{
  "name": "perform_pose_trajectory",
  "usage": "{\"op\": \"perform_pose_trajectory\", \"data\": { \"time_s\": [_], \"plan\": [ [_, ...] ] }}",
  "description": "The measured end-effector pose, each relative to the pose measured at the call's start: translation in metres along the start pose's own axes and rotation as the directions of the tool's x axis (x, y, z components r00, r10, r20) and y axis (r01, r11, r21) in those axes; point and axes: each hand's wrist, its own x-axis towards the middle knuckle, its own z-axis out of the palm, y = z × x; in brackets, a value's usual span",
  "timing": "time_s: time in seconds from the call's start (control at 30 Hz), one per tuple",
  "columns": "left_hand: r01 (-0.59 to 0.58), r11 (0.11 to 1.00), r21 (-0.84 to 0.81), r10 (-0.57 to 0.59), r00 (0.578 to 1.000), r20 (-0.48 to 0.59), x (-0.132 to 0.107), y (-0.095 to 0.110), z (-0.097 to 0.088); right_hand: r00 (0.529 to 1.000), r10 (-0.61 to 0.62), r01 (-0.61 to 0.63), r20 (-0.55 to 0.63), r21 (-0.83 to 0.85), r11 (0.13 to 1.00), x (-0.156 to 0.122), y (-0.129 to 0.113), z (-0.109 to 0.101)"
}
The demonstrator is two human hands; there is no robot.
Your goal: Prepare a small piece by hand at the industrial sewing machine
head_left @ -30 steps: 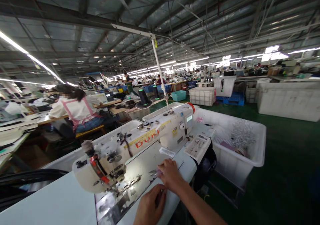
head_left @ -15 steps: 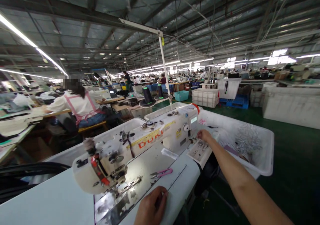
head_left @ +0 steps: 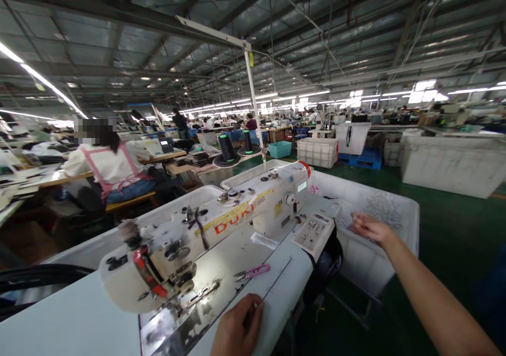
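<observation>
My left hand (head_left: 237,327) rests at the near edge of the white sewing table (head_left: 79,319) with its fingers curled; anything small in them is hidden. Pink-handled thread snips (head_left: 253,272) lie on the table a little beyond it. My right hand (head_left: 370,228) hangs over a white plastic bin (head_left: 367,261), fingers loosely together, holding nothing visible. A pale heap of small pieces (head_left: 383,209) lies in the bin beyond it. A cream JUKI sewing machine (head_left: 233,219) stands on the table, and a printed card (head_left: 312,236) lies near its right end.
Two spools of dark thread (head_left: 226,150) stand on a stand beyond the machine, under a metal pole (head_left: 253,98). A seated co-worker (head_left: 108,169) in a pink apron sews at the left. Crates and large white bins (head_left: 453,166) stand at right on the green floor.
My right hand has moved right, from near the printed card to out over the bin. My left hand stays at the table edge. The view has shifted slightly.
</observation>
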Motion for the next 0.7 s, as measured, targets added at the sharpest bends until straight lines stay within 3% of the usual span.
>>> {"op": "perform_pose_trajectory", "data": {
  "time_s": [0.07, 0.1, 0.17, 0.23, 0.3, 0.37, 0.5, 0.7],
  "plan": [
    [-0.012, 1.000, -0.001, 0.012, 1.000, 0.008, 0.001, -0.002, 0.001, 0.951, 0.185, -0.099, 0.248, -0.323, 0.941, -0.001, 0.009, -0.032],
    [-0.014, 1.000, 0.001, 0.014, 1.000, 0.003, 0.002, -0.002, 0.001, 0.928, 0.236, -0.068, 0.289, -0.490, 0.869, 0.000, 0.011, -0.042],
    [-0.014, 1.000, 0.011, 0.014, 1.000, 0.005, 0.002, -0.002, 0.001, 0.937, 0.181, 0.072, 0.299, -0.670, 0.739, 0.005, 0.010, -0.042],
    [-0.016, 1.000, 0.022, 0.015, 1.000, 0.025, 0.002, -0.001, 0.000, 0.938, -0.003, 0.253, 0.346, -0.680, 0.688, 0.014, 0.005, -0.023],
    [-0.012, 1.000, 0.028, 0.011, 0.999, 0.030, 0.001, -0.001, 0.001, 0.884, -0.139, 0.416, 0.446, -0.617, 0.669, 0.023, 0.001, 0.009],
    [-0.002, 1.000, 0.031, 0.001, 1.000, 0.010, 0.000, -0.002, 0.001, 0.848, -0.225, 0.504, 0.480, -0.597, 0.624, 0.032, 0.000, 0.043],
    [0.022, 1.000, 0.021, -0.021, 0.999, -0.029, -0.001, -0.001, 0.002, 0.818, -0.306, 0.569, 0.487, -0.608, 0.554, 0.045, 0.006, 0.090],
    [0.030, 0.999, 0.030, -0.029, 1.000, -0.004, 0.000, -0.001, 0.001, 0.817, -0.367, 0.575, 0.444, -0.666, 0.475, 0.039, 0.011, 0.122]
  ]
}}
